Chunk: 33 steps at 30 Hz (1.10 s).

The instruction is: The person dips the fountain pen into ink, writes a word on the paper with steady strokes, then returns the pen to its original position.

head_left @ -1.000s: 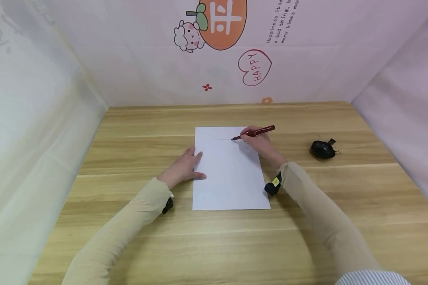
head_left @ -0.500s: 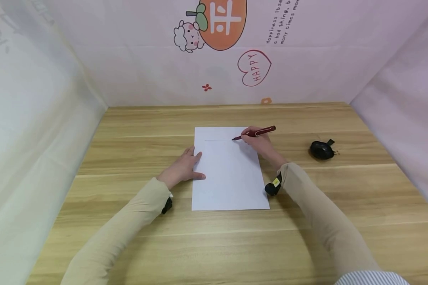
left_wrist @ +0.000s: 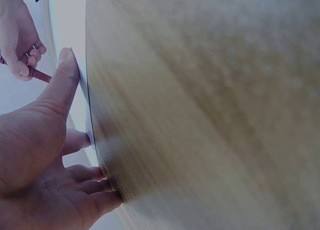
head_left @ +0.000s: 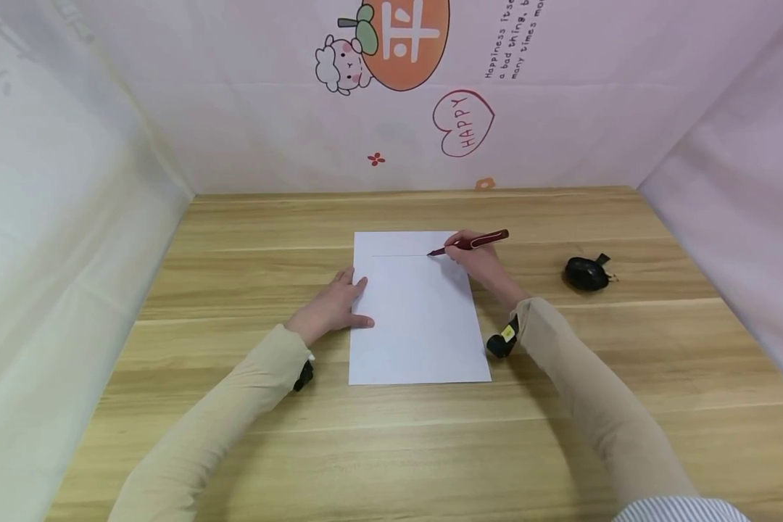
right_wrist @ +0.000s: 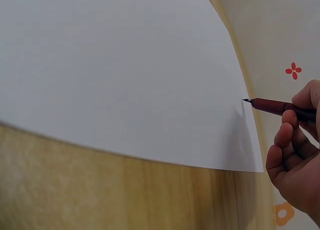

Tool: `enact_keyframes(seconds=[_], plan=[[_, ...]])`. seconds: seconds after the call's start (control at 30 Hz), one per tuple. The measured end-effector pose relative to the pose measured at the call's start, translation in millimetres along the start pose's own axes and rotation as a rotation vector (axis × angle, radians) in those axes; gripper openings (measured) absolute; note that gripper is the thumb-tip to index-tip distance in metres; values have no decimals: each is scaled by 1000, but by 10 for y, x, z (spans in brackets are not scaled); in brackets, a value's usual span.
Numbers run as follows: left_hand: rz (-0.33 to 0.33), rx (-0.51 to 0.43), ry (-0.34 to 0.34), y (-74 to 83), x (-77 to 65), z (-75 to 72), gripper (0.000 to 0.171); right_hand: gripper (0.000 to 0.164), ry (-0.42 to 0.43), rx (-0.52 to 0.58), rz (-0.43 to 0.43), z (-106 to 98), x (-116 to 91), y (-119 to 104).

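Observation:
A white sheet of paper (head_left: 417, 319) lies on the wooden table, and a thin straight line (head_left: 398, 255) runs across its upper part. My right hand (head_left: 479, 259) pinches a dark red fountain pen (head_left: 476, 241) over the sheet's upper right. In the right wrist view the nib of the fountain pen (right_wrist: 270, 105) points at the paper (right_wrist: 125, 74), its cap end hidden by the hand. My left hand (head_left: 331, 308) rests at the sheet's left edge, thumb on the paper and fingers spread; the left wrist view shows the thumb and fingertips (left_wrist: 111, 200) along that edge.
A black rounded object (head_left: 586, 274) with a small tab lies on the table (head_left: 391, 449) to the right. White printed cloth (head_left: 267, 130) stands behind the table and along both sides. A black wrist camera (head_left: 501, 341) hangs beside the right sleeve.
The fountain pen's tip has moved slightly to the right with my right hand, and the line has grown a little longer. My left hand stays at the paper's left edge.

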<state>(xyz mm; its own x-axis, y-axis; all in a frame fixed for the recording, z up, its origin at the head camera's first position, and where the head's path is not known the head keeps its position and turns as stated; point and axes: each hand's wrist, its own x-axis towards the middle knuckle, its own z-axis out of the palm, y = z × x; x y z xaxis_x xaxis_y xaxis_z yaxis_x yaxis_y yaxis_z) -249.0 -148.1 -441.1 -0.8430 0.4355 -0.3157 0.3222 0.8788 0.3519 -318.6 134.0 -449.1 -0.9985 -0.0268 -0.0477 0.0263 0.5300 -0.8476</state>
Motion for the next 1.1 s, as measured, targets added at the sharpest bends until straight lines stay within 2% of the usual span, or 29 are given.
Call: enact_keyframes(seconds=[0.57,1.1], plan=[[0,7,-1,7,-2,5,86,19,13,-12,8,-56,2,57],[5,10,6,0,-3,1,86,18,50,-16,-26,-135,-16,104]])
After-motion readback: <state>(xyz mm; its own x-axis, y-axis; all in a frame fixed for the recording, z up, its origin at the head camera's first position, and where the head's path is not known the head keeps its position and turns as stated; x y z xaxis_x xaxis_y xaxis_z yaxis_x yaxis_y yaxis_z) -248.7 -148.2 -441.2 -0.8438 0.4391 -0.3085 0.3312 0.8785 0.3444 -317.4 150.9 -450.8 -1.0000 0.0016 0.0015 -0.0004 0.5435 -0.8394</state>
